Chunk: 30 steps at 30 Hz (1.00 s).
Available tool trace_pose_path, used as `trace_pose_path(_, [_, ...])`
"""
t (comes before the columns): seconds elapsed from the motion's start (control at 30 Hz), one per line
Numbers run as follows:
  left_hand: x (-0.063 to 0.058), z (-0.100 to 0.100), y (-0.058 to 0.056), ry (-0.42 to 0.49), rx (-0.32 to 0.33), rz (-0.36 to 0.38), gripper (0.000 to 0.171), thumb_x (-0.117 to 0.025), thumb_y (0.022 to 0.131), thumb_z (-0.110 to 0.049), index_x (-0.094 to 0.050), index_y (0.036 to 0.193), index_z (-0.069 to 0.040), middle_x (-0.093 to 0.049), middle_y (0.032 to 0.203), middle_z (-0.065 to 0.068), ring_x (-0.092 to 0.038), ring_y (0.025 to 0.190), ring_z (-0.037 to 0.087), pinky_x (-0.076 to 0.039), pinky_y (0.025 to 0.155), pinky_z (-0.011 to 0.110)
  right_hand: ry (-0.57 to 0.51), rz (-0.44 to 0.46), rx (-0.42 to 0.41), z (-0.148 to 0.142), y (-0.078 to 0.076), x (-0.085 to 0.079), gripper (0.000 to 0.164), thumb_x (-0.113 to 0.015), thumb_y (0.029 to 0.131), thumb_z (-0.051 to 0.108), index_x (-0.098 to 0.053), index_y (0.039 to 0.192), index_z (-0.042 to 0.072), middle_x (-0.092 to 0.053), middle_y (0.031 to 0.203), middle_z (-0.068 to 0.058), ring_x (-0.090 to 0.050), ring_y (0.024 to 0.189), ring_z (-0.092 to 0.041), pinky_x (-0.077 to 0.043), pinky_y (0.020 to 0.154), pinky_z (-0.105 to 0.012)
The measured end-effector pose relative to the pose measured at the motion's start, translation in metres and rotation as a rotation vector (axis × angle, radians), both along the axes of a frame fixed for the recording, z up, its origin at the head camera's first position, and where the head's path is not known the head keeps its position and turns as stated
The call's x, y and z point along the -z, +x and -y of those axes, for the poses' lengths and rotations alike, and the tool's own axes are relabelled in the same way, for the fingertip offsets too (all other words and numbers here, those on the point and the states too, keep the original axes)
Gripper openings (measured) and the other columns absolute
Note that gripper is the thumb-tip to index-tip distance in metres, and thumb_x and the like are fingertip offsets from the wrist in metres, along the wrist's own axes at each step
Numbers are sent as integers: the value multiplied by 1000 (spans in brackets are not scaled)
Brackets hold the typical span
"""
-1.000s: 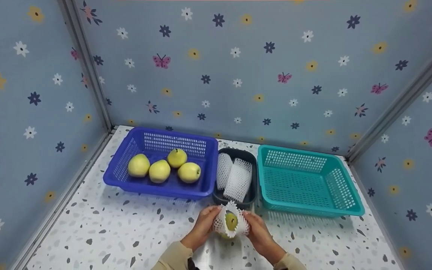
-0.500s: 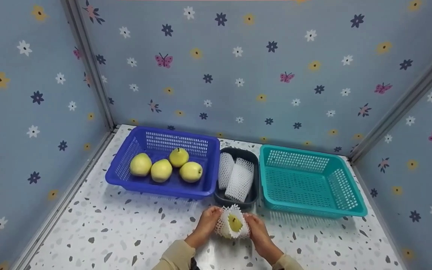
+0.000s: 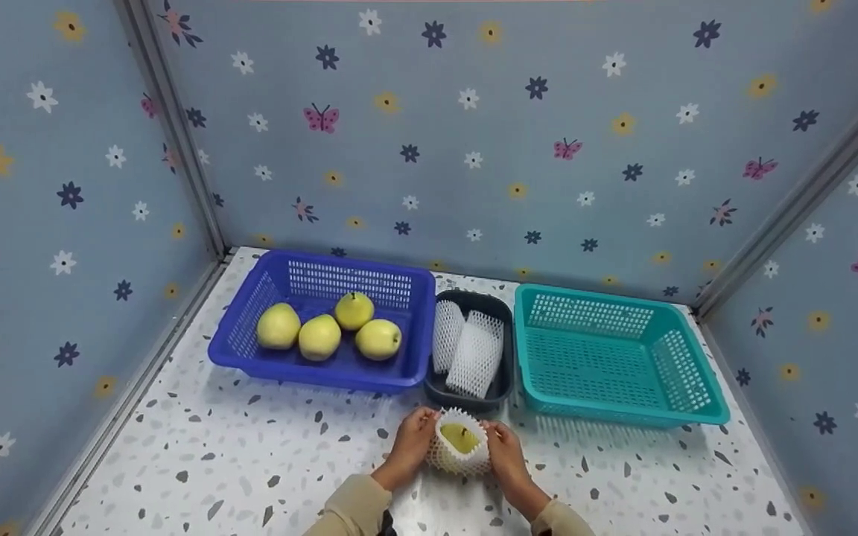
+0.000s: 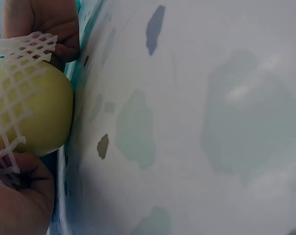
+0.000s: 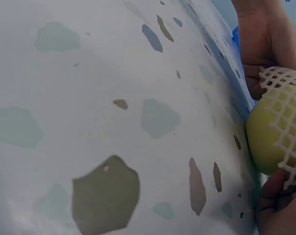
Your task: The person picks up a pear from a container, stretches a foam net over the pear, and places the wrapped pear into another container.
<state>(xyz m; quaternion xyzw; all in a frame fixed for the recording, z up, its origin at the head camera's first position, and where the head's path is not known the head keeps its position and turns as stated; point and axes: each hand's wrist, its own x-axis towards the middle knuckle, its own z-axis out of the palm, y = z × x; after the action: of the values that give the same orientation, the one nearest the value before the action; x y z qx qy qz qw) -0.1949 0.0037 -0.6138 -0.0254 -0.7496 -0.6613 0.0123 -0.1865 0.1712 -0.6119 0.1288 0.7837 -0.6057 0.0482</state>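
A yellow-green pear (image 3: 459,438) stands upright on the table at the front middle, its dark stem pointing up. A white foam net sleeve (image 3: 450,463) surrounds it, with a jagged top rim spread around the stem. My left hand (image 3: 410,448) pinches the net on the left side, and my right hand (image 3: 508,460) pinches it on the right. In the left wrist view the net (image 4: 13,105) covers part of the pear (image 4: 52,110), whose lower end shows bare. The right wrist view also has the pear's base (image 5: 262,137) bare below the net (image 5: 287,112).
At the back left is a blue basket (image 3: 310,377) with several pears (image 3: 319,339). A dark bin (image 3: 505,387) holding foam net sleeves (image 3: 476,357) stands in the middle. A teal basket (image 3: 600,365) sits at the right. Flowered walls (image 3: 429,134) enclose the speckled table (image 3: 250,454).
The net has come down further around the pear, and its opening has widened around the stem. Both hands stay at its sides. The baskets have not moved.
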Motion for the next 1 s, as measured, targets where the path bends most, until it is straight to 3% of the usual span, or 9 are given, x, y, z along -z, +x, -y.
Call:
trace_pose_path(0.17, [3, -3, 0, -135, -51, -63, 16, -50, 89, -17, -55, 82, -3, -51, 68, -1, -44, 62, 9, -37, 58, 26, 41, -91, -18, 0, 0, 5, 22, -40, 93, 14, -56, 92, -1, -59, 81, -6, -53, 70, -12, -44, 60, -28])
trace_pose_path(0.37, [5, -3, -1, -281, -76, -73, 14, -48, 90, -14, -54, 82, -6, -53, 64, 1, -48, 60, 14, -39, 57, 28, 134, -166, -33, 2, 0, 5, 17, -42, 91, 10, -56, 89, 0, -57, 70, -4, -51, 61, -11, -42, 56, -28])
trace_pose_path(0.53, [3, -1, -1, -403, -45, -123, 13, -46, 91, -14, -53, 82, -7, -61, 75, 6, -59, 71, 24, -44, 61, 33, 281, -213, -45, 3, -2, 5, 14, -43, 91, 9, -55, 87, 3, -54, 66, -3, -47, 57, -11, -40, 53, -28])
trace_pose_path(0.63, [16, -1, -6, -412, -9, -178, 15, -44, 92, -13, -51, 81, -5, -59, 72, 12, -58, 69, 31, -43, 58, 39, 346, -250, -73, 2, -1, 5, 14, -41, 92, 7, -54, 89, 2, -55, 70, -4, -47, 61, -12, -40, 56, -29])
trace_pose_path(0.7, [58, -3, -23, -411, -9, -257, 18, -41, 94, -18, -50, 82, -8, -57, 70, 10, -57, 66, 29, -41, 55, 38, 353, -249, -96, 2, 1, 6, 15, -38, 92, 6, -53, 90, 2, -54, 72, -4, -46, 64, -13, -40, 59, -29])
trace_pose_path(0.77, [113, -5, -44, -402, -11, -353, 22, -36, 95, -27, -49, 83, -14, -55, 69, 4, -55, 64, 21, -40, 53, 33, 320, -229, -114, 1, 4, 6, 16, -35, 93, 6, -51, 92, 2, -52, 73, -4, -45, 66, -14, -39, 60, -30])
trace_pose_path(0.87, [177, -9, -69, -358, -1, -403, 24, -31, 95, -35, -47, 85, -20, -51, 70, -3, -51, 63, 12, -36, 52, 27, 205, -164, -121, 1, 8, 4, 17, -34, 94, 10, -50, 94, 3, -53, 80, -5, -47, 70, -13, -40, 63, -29])
trace_pose_path(0.93, [144, -7, -53, -305, 47, -354, 23, -30, 96, -30, -46, 87, -16, -49, 73, 0, -48, 68, 14, -37, 57, 29, 126, -126, -110, 1, 11, 1, 20, -35, 95, 16, -50, 95, 3, -55, 82, -6, -49, 70, -12, -41, 63, -29])
trace_pose_path(1.0, [83, -5, -27, -262, 83, -257, 20, -32, 96, -21, -45, 85, -10, -47, 73, 4, -46, 69, 16, -37, 59, 31, 65, -111, -98, 1, 12, -5, 22, -35, 96, 19, -49, 95, 2, -56, 84, -6, -50, 70, -11, -41, 62, -29])
